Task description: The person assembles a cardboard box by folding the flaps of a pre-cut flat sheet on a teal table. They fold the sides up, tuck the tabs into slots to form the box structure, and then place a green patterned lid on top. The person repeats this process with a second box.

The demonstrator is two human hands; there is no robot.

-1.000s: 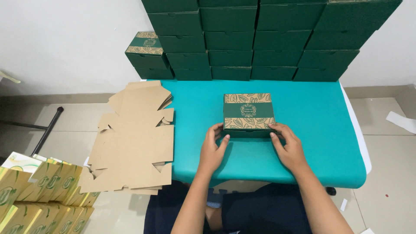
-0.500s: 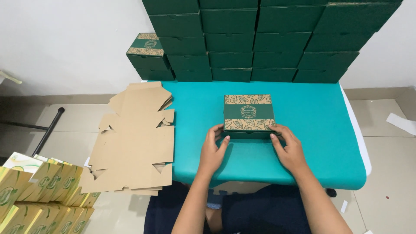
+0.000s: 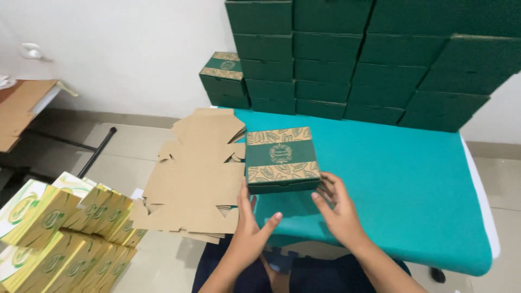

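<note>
Square dark-green cardboard box with gold leaf bands (image 3: pixel 280 158) at the tabletop's (image 3: pixel 412 184) near-left corner; right hand (image 3: pixel 339 209) cupped its underside, left hand (image 3: pixel 249 225) spread wide alongside—steadying warranted both palms.

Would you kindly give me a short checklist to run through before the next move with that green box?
1. Green box lid shut: ok, top lies flat.
2. Left hand gripping box: not ok, open below its front edge.
3. Right hand gripping box: cannot tell, fingertips near the front right corner.
4. Space on the teal table: ok, bare cloth to the right.
5. Flat cardboard blanks within reach: ok, beside the box on its left.
</note>
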